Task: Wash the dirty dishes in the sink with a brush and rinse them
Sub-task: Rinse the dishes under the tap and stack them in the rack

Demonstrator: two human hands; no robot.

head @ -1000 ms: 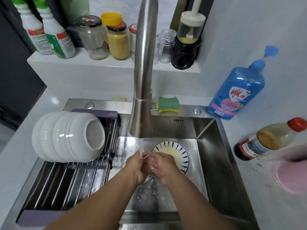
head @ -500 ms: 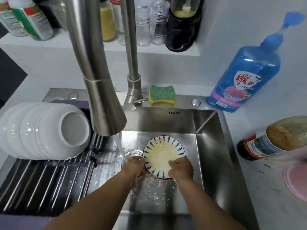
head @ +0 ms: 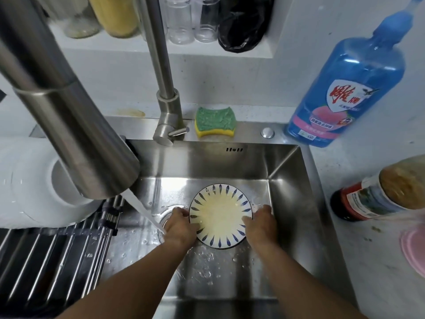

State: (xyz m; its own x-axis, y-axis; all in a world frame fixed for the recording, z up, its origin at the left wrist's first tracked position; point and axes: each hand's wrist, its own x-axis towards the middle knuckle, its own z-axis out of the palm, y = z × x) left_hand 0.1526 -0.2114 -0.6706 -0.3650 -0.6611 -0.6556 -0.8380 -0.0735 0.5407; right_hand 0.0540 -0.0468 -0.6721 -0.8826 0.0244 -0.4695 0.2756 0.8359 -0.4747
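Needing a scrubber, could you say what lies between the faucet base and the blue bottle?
Head view: a green sponge, then a round metal cap, on the sink ledge.

Sink [head: 207, 162]: set in the table [head: 368, 272].
Plate [head: 220, 215]: in the sink, centre.
Left grip [head: 180, 226]: on the plate's rim at 8 o'clock.
Right grip [head: 261, 226]: on the rim at 4 o'clock.
Drain [head: 166, 214]: at the plate's 9 o'clock, partly under the left grip.
Sponge [head: 215, 122]: on the sink's rear ledge, 12 o'clock.
Detergent bottle [head: 349, 88]: on the table, 2 o'clock.
Sauce bottle [head: 377, 199]: on the table, 3 o'clock.
Bowls [head: 30, 187]: on the rack [head: 57, 261], 9 o'clock.
Shelf [head: 138, 46]: behind the sink, bearing glasses [head: 193, 19].
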